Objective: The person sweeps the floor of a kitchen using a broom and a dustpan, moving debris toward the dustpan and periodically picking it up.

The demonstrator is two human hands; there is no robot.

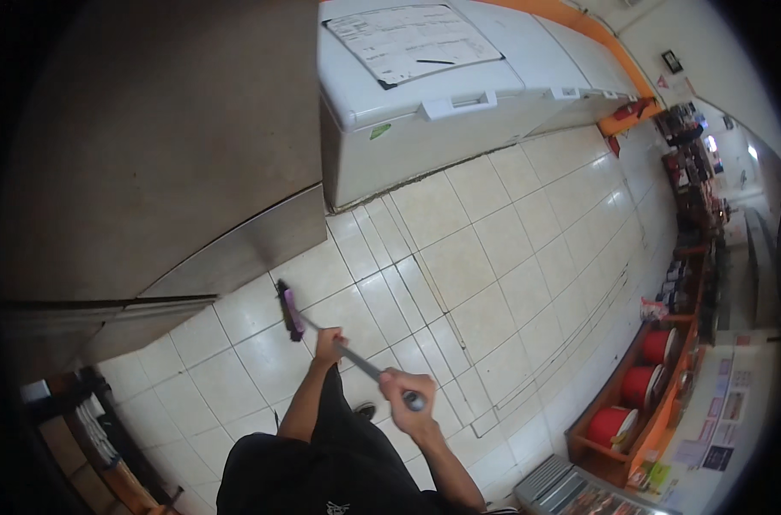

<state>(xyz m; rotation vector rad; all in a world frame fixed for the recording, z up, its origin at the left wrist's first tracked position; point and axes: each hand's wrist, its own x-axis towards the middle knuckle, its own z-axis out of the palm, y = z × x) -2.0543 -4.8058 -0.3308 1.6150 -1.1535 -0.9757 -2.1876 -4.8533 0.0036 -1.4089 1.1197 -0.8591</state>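
Both my hands grip the grey handle of a broom [291, 314], whose purple head with dark bristles rests on the tiled floor [485, 257] near the base of the large brown-grey cabinet. Lower on the handle, nearer the head, is my left hand [329, 345], closed around it. My right hand [406, 396] wraps the handle close to its top end, which sticks out past the fist. The handle slants from the right hand down to the left toward the floor.
The cabinet [176, 154] rises on the left. White chest freezers [433, 146] line the far side, a whiteboard [416, 39] lying on one. An orange shelf [579, 442] with several red round containers [641, 386] stands at the right. A shoe [366, 411] shows below me.
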